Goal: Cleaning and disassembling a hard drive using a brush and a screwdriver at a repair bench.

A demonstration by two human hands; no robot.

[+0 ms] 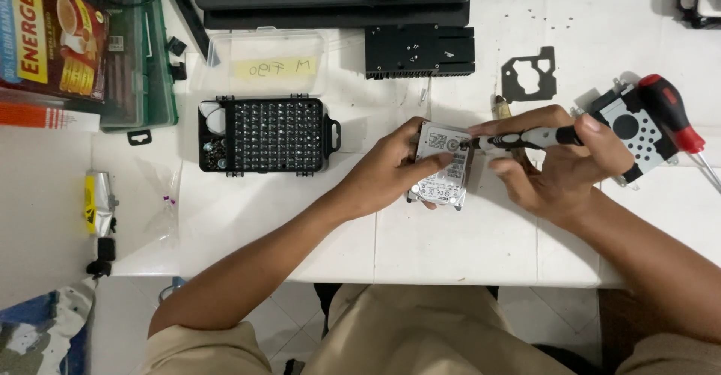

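Both hands on the hard drive (pixel 443 168), raised just over the white tabletop (pixel 451 240)

Your left hand (pixel 390 172) grips the drive's left edge, thumb lying across its label; your right hand (pixel 552 168) has its fingers (pixel 526 120) closed round a slim screwdriver (pixel 518 139), tip touching the drive's top face, with the bit set (pixel 266 135) lying well to your left

One head-worn camera looks steeply down from above the seated person onto the white table (pixel 451 247). The near edge shows the lap, the far edge stacked dark cases (pixel 330 3). Range is close, about arm's reach. No second view exists.
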